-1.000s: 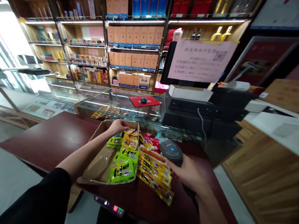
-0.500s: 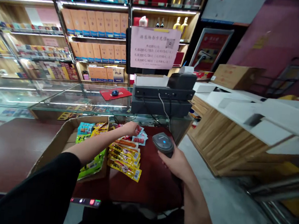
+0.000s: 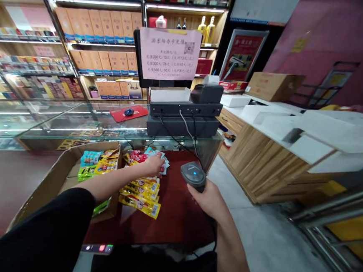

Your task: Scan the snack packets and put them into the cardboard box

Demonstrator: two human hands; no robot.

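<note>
Packets [image 3: 141, 204], seemingly under left hand [image 3: 154, 165], separate 1 carton [image 3: 44, 175] from scanner [image 3: 193, 174].

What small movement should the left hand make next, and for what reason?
Perhaps it should pinch one light-blue packet: the left hand is at those packets, while the right hand holds the scanner nearby, not touching them.

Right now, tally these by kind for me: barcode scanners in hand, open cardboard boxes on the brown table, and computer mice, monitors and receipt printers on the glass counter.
Barcode scanner, in the right hand: 1
Open cardboard box: 1
Computer mouse: 1
Monitor: 1
Receipt printer: 1
Total: 5
</note>
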